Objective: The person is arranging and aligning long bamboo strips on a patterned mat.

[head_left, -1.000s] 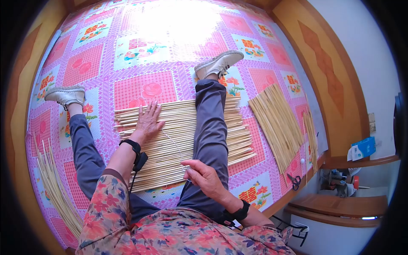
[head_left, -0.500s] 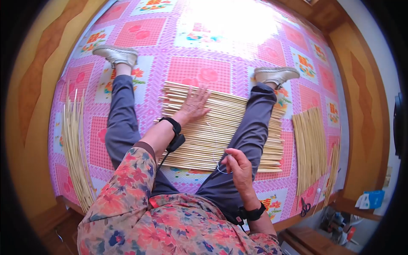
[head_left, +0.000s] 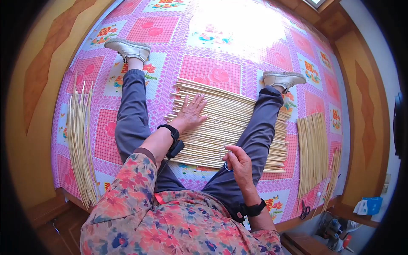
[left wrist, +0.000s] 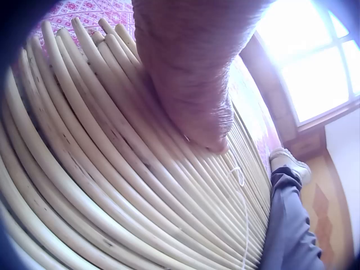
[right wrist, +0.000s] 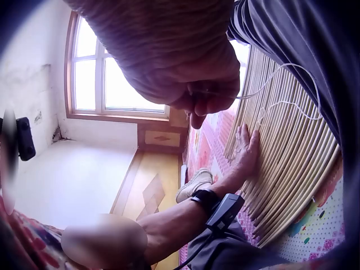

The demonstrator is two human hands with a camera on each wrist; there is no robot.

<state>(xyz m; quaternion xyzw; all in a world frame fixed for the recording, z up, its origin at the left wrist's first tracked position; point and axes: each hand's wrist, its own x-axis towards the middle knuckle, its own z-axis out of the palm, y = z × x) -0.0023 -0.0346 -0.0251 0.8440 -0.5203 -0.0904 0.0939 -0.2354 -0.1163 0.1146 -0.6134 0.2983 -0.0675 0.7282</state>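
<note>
A row of pale, thin sticks [head_left: 199, 148] lies side by side as a mat between the person's legs. My left hand [head_left: 191, 112] rests on its left part, fingers straight and spread a little. Close to the knee, my right hand [head_left: 239, 163] pinches a white string [head_left: 225, 135] between thumb and curled fingers. From there the string runs slackly over the sticks, with a small loop [left wrist: 238, 176] beside the left thumb in the left wrist view. In the right wrist view the string [right wrist: 304, 70] bows out from the fingertips, which hide its held end.
Loose sticks [head_left: 80, 144] lie at the left edge of the patterned bed cover [head_left: 165, 76]. On the right are another stick bundle [head_left: 312, 153], a thinner bundle [head_left: 332, 180] and dark scissors [head_left: 305, 210]. The right leg [head_left: 259, 123] crosses the mat.
The head view has swung, shifting the scene rightward. The string, straight between the hands a second ago, now hangs in a slack curve. The left hand stays on the sticks; the right still pinches the string.
</note>
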